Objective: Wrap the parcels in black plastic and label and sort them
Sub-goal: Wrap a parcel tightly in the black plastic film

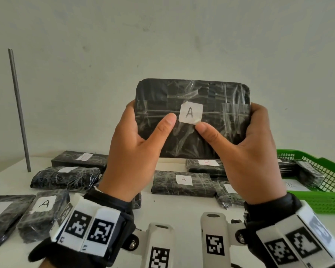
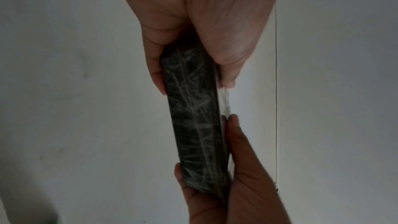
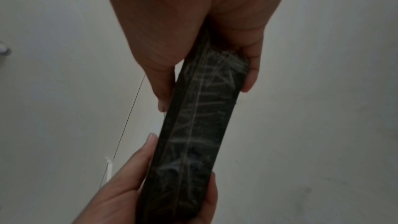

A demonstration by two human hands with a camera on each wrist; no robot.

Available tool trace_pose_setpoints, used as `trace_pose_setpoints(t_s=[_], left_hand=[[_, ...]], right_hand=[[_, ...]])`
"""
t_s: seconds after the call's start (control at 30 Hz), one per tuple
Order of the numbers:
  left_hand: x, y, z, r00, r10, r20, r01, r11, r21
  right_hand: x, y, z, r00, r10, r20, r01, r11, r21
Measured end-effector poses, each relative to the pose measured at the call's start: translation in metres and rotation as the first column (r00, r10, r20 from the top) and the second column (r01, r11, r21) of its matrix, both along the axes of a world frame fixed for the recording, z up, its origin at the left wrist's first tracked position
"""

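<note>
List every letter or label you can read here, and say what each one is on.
"A": white label on the held parcel.
"A": label on the middle parcel on the table.
"A": label on the near-left parcel.
Labels on the other parcels: too faint or blurred.
Wrist markers: patterns, no text.

1. I see wrapped parcels (image 1: 183,183) crowding the white table (image 1: 182,207) ahead, lying close together with only narrow gaps.
2. More parcels (image 1: 37,213) block my near left.
3. The green basket (image 1: 321,202) walls off the right side.
4. A grey rod (image 1: 19,111) stands upright at far left.
5. A bare strip of table lies open just before my wrists.
6. Above the parcels, the air toward the wall (image 1: 162,35) is open.
</note>
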State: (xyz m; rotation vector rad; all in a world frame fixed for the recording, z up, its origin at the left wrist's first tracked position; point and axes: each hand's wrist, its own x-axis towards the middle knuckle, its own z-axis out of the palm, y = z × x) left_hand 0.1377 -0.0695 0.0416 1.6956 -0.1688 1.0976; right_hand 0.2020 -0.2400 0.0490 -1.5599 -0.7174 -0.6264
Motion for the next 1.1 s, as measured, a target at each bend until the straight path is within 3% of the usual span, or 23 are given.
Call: trace_pose_setpoints(t_s=[0.33,0.63,0.8,1.1], left_hand=[[-0.002,0.008,0.003,0.996,0.04,-0.076,-0.043,0.999,-0.028],[-0.006,0.007,0.007,0.98,-0.169,-0.102,0.173,0.984,0.032],[-0.004,0.005,0.005,0.981,-0.16,-0.107,0.167,0.984,0.056],[-0.006,0.008,0.009,0.977,-0.189,-0.098,0.194,0.98,0.043]], right_hand=[[0.007,-0.002,0.0,0.996,0.073,0.042,-0.072,0.997,-0.011],[0.009,-0.008,0.0,0.997,0.079,0.008,-0.078,0.997,-0.023],[0.008,-0.01,0.003,0.999,0.034,-0.034,-0.035,0.999,-0.025],[-0.002,-0.002,0.002,0.988,0.132,-0.082,-0.128,0.99,0.053]])
